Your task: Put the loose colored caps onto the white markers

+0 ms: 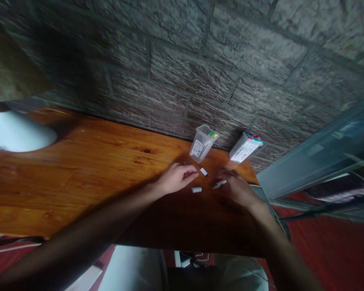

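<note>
My right hand [235,186] has its fingers closed around a small white marker [221,184], whose narrow grey end points left; the rest of it is hidden by the hand. To the left, my left hand [176,178] hovers at the tabletop with its fingers loosely bent and a gap between thumb and forefinger, nothing visible in it. Between the hands lie two short white marker caps with dark ends: one cap [204,171] just past my left fingertips, the other cap [197,189] nearer to me. Neither is touched.
A clear plastic box [197,147] with a few green and yellow markers stands by the stone wall [170,81]. Right of it is a box [244,150] full of coloured markers. A lamp [24,131] stands at the left of the wooden table [94,161].
</note>
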The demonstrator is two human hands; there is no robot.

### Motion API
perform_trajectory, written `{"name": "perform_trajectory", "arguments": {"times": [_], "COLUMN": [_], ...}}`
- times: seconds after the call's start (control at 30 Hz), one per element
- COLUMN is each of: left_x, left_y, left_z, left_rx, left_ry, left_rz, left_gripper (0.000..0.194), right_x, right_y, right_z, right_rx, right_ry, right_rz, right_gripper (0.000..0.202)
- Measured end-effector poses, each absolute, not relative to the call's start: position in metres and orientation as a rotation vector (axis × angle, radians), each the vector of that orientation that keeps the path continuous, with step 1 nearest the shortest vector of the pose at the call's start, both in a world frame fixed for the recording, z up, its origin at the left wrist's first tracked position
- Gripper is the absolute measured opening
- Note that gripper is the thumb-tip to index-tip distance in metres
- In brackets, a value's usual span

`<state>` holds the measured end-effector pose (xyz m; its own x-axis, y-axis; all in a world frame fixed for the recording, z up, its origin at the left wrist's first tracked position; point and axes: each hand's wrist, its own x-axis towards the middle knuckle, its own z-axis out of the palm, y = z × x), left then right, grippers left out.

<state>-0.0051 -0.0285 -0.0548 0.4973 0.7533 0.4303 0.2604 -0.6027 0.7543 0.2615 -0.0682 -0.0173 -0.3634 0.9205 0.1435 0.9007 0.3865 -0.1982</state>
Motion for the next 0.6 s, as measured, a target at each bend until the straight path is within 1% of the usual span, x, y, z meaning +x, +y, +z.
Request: {"name": "perform_trajectory", "arguments": {"times": [0.1,0.17,0.27,0.37,0.47,0.53,0.6], "left_x": [-0.006,-0.007,-0.009,-0.01,-0.009,-0.01,-0.013], "left_y": [-0.025,-0.023,-0.023,-0.024,-0.026,-0.026,-0.025], "left_z": [-0.052,-0.048,-0.041,-0.036,-0.037,-0.038,-0.037], "left_rx": [2.052,1.932,1.75,1.604,1.485,1.421,1.335], "left_ry": [0.865,0.859,0.763,0.652,0.608,0.599,0.623], "left_rz": [1.119,1.189,1.137,1.014,0.995,1.005,1.059], "left_gripper": [0.023,0.025,0.031,0.033,0.036,0.036,0.035], "right_x": [0.265,0.263,0.252,0.226,0.198,0.187,0.186], "right_y": [-0.071,-0.067,-0.063,-0.064,-0.064,-0.06,-0.053], "right_z": [-0.016,-0.008,0.003,0.007,0.009,0.01,0.008], "right_rx": [-1.739,-1.733,-1.59,-1.352,-1.216,-1.195,-1.221], "right_ry": [-2.48,-2.486,-2.32,-2.045,-1.883,-1.814,-1.771], "right_rz": [0.038,0.085,0.308,0.617,0.888,0.966,0.92], "right_gripper": [0.035,0.029,0.021,0.026,0.027,0.025,0.027]}}
